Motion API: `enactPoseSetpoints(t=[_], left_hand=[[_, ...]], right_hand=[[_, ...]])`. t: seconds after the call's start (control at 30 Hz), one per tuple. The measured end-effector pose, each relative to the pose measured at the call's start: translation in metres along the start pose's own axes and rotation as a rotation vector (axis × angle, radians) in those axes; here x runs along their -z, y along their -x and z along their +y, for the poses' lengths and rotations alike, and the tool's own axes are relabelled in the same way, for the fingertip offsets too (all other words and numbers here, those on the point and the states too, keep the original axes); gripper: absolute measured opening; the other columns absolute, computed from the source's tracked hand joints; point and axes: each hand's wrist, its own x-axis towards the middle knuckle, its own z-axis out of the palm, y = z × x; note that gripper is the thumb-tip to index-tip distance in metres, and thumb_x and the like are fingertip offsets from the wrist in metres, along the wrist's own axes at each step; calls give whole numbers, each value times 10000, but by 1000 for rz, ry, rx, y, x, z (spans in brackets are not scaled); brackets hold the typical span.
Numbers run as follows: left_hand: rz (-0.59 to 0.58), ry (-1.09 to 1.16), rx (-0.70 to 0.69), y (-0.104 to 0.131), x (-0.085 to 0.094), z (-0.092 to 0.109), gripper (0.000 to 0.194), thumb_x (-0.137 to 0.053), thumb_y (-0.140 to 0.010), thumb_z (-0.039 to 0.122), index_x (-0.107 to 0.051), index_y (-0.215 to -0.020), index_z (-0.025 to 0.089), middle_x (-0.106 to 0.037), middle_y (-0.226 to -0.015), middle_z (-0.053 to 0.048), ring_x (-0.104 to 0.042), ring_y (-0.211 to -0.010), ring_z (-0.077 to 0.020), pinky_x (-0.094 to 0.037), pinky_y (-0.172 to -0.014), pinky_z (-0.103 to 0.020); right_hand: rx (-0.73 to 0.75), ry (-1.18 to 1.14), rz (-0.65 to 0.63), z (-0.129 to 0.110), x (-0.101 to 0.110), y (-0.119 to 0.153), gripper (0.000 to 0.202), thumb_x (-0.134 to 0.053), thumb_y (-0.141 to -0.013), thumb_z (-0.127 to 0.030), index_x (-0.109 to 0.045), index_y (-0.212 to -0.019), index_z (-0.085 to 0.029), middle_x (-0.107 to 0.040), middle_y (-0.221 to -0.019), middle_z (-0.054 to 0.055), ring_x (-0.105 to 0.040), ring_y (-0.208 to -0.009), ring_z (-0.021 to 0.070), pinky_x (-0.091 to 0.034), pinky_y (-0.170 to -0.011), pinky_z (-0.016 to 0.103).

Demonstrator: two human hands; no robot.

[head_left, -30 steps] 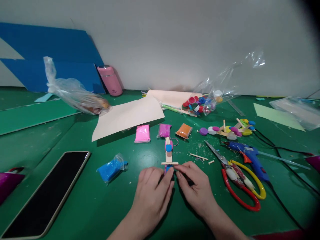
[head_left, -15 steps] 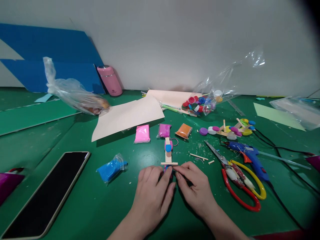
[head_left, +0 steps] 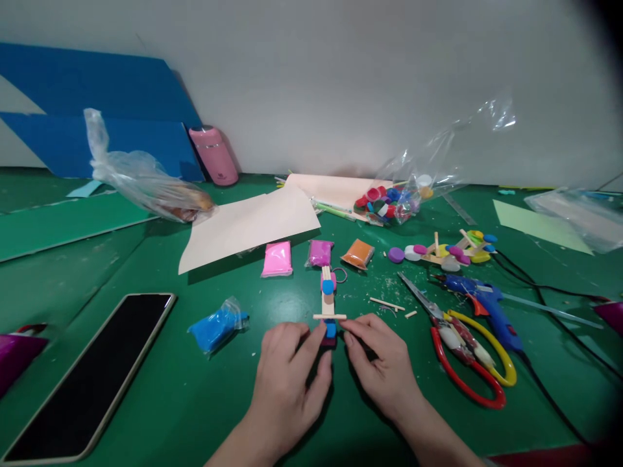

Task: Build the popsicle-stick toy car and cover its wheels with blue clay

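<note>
A small craft model [head_left: 328,303] of wooden sticks lies at the centre, with blue and pink round pieces at its far end and a short crosswise stick [head_left: 329,317]. At its near end are a blue piece [head_left: 330,330] and a dark base. My left hand [head_left: 288,379] is beside the near end, index fingertip at the blue piece, thumb apart from the index finger, nothing held. On the other side is my right hand [head_left: 382,360], its index fingertip by the crosswise stick's right end; whether it touches or pinches the stick is unclear.
Pink [head_left: 277,259], purple [head_left: 320,253], orange [head_left: 358,254] and blue [head_left: 217,326] clay packets lie around. Scissors [head_left: 467,357] and a blue glue gun [head_left: 481,301] are right, a phone [head_left: 92,376] left. Behind are paper [head_left: 253,224], a pink bottle [head_left: 214,155] and a bag of caps [head_left: 389,202].
My left index finger and thumb have drawn apart and back to the left, uncovering the blue piece at the model's near end. My right hand has shifted slightly.
</note>
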Motion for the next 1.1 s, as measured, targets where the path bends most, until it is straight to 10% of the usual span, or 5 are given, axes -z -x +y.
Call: enactPoseSetpoints(t=[1.1], left_hand=[[-74, -116, -39, 2, -2, 1, 372, -479, -748, 135, -512, -1117, 158, -507, -909, -106, -476, -818, -231, -400, -679, -392]], right_hand=[[51, 53, 3, 0, -1, 4, 266, -462, -803, -140, -631, -1000, -198, -582, -788, 55, -562, -718, 155, -469, -627, 280]])
